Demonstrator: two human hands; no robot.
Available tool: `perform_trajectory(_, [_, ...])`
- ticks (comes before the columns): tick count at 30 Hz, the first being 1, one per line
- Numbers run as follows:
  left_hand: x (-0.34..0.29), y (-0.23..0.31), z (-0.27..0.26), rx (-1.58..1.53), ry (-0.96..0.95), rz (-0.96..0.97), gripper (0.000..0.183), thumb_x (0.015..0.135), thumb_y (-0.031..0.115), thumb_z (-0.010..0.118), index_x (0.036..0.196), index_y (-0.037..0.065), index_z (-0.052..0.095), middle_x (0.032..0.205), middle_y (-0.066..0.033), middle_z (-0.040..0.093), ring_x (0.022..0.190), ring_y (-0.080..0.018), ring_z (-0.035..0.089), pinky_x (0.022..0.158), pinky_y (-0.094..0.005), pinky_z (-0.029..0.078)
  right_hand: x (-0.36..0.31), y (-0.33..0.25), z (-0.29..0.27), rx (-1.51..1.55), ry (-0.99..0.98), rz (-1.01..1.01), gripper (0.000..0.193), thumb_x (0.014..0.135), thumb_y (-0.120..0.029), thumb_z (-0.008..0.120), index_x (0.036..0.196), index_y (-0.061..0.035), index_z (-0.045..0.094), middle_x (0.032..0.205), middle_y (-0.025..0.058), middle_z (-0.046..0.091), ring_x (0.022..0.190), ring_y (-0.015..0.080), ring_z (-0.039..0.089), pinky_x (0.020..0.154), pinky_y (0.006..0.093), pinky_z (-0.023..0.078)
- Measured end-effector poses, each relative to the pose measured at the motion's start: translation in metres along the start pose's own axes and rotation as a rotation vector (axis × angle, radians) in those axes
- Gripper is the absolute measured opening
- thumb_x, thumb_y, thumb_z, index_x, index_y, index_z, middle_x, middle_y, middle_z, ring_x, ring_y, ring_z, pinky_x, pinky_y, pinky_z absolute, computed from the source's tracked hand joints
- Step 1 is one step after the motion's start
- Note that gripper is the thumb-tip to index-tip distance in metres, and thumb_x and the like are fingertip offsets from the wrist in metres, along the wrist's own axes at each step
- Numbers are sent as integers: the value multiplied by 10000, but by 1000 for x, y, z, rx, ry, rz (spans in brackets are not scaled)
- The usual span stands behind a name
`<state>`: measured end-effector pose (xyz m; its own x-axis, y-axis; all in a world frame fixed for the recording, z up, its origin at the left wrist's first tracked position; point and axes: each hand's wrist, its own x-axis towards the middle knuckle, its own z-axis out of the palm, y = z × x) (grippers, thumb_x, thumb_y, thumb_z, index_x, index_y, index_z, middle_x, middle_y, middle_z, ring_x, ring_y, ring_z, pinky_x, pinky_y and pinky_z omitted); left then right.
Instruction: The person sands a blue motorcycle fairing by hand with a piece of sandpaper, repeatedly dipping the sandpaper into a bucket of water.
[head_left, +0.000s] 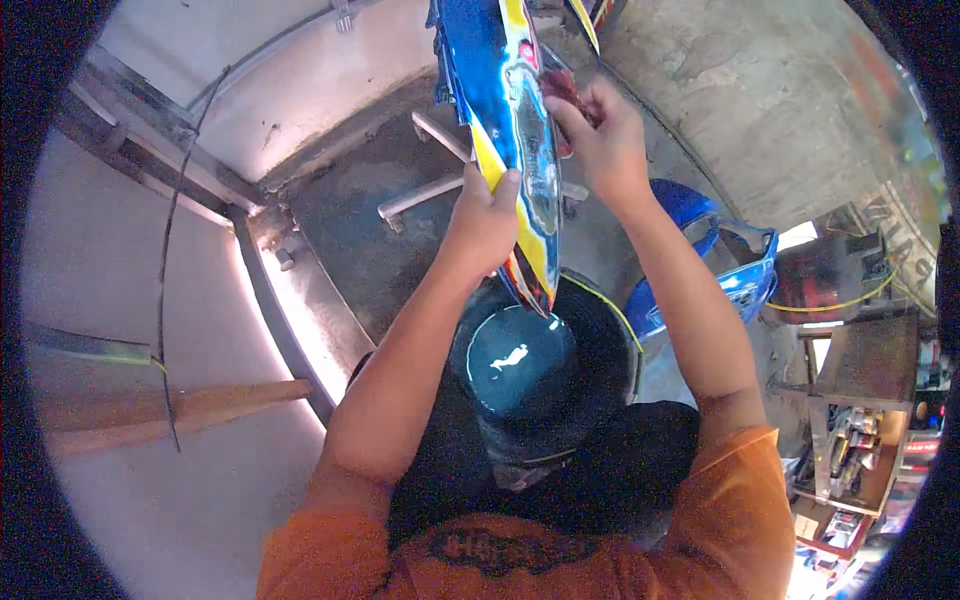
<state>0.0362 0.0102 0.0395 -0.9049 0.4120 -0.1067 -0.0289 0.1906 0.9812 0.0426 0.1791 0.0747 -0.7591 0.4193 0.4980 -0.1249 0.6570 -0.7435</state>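
My left hand [483, 222] grips the lower edge of a long motorcycle body panel [490, 60], thumb on its face. The panel is glossy blue with yellow and white stripes, and a dull grey patch runs down its right side. It is held tilted, its pointed lower end over a black bucket [615, 370] of water. At the panel's right edge, my right hand [605, 135] pinches a crumpled dark red sheet [563, 88], which looks like sandpaper. Its fingertips are partly hidden.
The bucket stands between my knees. On the floor to the right lie other blue body panels [735, 275]. A dark red container [815, 270] is beyond them, near a wooden rack [870, 450] of small items. A metal stand's leg [430, 195] lies behind the panel; a white wall is at left.
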Motion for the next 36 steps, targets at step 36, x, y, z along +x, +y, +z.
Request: perform_trajectory(36, [-2, -6, 10, 43, 76, -41, 601, 1005, 373, 493, 1376, -84, 372, 1316, -322, 517, 1235, -438, 517, 1048, -424, 384, -7, -19, 5, -207, -34, -67, 182, 865, -179, 715, 953, -28, 668, 809, 227, 681, 772, 383, 697, 678, 419, 532])
